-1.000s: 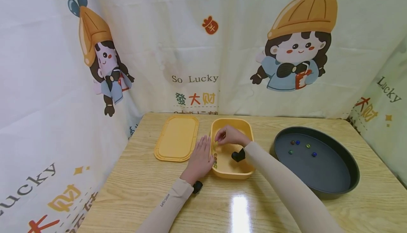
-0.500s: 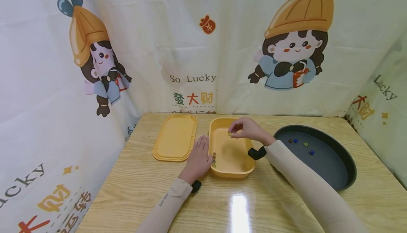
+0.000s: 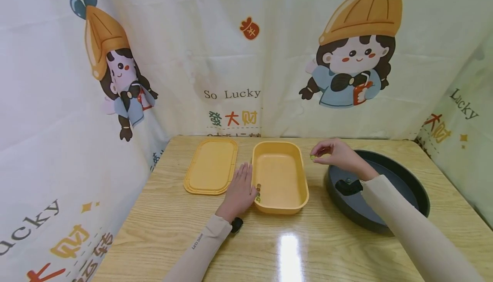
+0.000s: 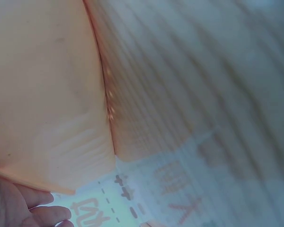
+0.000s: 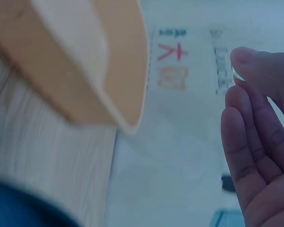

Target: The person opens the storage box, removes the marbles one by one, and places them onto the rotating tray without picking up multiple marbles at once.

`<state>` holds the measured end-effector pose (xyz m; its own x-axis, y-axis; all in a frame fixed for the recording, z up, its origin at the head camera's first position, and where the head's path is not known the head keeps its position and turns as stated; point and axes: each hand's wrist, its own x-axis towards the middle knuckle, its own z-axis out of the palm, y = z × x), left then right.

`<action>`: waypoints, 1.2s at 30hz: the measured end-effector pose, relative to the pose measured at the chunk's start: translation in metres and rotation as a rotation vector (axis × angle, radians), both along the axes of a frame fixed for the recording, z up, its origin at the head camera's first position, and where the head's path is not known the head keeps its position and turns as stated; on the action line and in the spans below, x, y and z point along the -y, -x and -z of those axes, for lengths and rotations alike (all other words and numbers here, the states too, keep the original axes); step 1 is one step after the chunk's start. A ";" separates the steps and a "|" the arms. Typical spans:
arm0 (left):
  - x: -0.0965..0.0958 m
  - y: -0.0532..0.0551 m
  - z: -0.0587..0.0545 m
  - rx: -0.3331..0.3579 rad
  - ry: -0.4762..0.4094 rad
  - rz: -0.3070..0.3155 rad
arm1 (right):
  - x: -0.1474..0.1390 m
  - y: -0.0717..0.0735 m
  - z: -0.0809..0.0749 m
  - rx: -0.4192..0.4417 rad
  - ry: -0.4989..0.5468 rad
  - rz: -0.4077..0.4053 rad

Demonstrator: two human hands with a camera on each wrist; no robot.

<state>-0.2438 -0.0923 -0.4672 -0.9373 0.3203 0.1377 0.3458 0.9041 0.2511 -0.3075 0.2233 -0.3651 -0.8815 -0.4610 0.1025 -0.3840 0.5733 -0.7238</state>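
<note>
A small yellow-green glass marble [image 3: 312, 157] is pinched between the thumb and fingertips of my right hand [image 3: 339, 157]. This hand hovers over the table between a yellow plastic box [image 3: 281, 173] and a round dark pan [image 3: 404, 183]. In the right wrist view only a bright sliver of the marble [image 5: 237, 75] shows under the thumb. My left hand [image 3: 239, 193] lies along the box's left side with straight fingers, thumb over the rim. Several marbles [image 3: 258, 194] form a row inside the box against that side, by the thumb.
A flat yellow lid [image 3: 212, 166] lies left of the box on the wooden table [image 3: 246, 247]. One greenish marble [image 3: 348, 180] shows in the pan; the right arm covers much of the pan. A printed curtain [image 3: 185, 59] hangs behind and beside the table.
My right hand has lifted the yellow-green marble out of the row in the box and carried it right, past the box's right rim. The left hand stays at the box's side.
</note>
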 end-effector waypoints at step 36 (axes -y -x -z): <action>0.001 0.001 -0.003 -0.001 -0.016 0.005 | -0.173 -0.020 0.065 0.029 -0.074 0.378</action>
